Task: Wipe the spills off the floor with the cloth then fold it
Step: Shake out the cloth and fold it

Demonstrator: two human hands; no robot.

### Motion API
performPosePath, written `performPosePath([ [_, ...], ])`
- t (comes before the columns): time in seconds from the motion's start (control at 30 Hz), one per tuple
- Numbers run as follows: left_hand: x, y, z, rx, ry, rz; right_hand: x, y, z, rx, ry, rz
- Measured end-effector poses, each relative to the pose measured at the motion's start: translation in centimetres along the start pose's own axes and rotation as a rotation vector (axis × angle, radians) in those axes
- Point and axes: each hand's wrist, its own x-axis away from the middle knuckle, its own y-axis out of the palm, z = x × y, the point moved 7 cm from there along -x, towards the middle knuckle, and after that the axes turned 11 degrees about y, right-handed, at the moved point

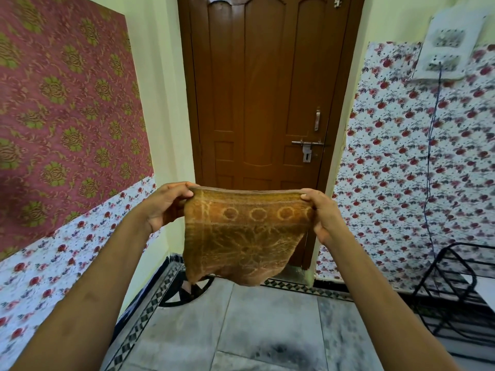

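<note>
Arms outstretched, left hand (166,204) and right hand (322,212) pinch cloth (241,236) taut.

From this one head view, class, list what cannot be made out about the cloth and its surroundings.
All in the head view:
1. The patterned brown towelling cloth: layer count unknown, only its front face shows.
2. The grey tiled floor behind it: hidden by the cloth.
3. The black wire rack: cut off by the right edge.
4. The white wall switchboard: switches blurred.
</note>
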Motion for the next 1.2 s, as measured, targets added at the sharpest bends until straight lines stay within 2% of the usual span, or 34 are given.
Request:
performPosePath([
  [0.1, -0.9, -0.2, -1.0, -0.186, -0.028, 0.231, -0.8, -0.4, 1.1, 0.116, 0.023, 0.127],
  [0.2, -1.1, 1.3, -2.7, -0.229, -0.027, 0.307, -1.1, -0.1, 3.2, 0.191, 0.044, 0.206],
  [0.43, 0.4, 7.6, -4.8, -0.271, 0.028, 0.082, 1.6, 4.3, 7.3, 0.19, 0.089, 0.048],
  [0.67, 0.8, 9.1, -4.3, -0.507, 0.19, 0.028, 2.6, 5.5, 8.8, 0.025, 0.137, -0.004],
  [0.8, 1.5, 9.8, -3.0, -0.69, 0.325, -0.02, 2.8, 5.4, 8.7, 0.012, 0.161, -0.009],
  [0.9, 2.1, 10.6, -3.2, -0.77, 0.325, -0.153, 3.1, 5.4, 8.3, -0.108, 0.217, -0.044],
  [0.97, 2.2, 10.7, -3.3, -0.807, 0.352, -0.14, 3.3, 5.3, 7.8, -0.113, 0.217, -0.09],
  [1.07, 2.1, 9.4, -3.4, -0.655, 0.33, 0.009, 3.2, 4.9, 7.4, 0.095, 0.119, -0.095],
  [1.13, 2.0, 8.7, -4.0, -0.521, 0.239, 0.033, 2.4, 3.9, 6.6, 0.364, -0.076, -0.012],
  [1.2, 1.9, 8.3, -4.3, -0.459, 0.191, 0.01, 1.9, 4.1, 6.2, 0.676, -0.275, -0.074],
])
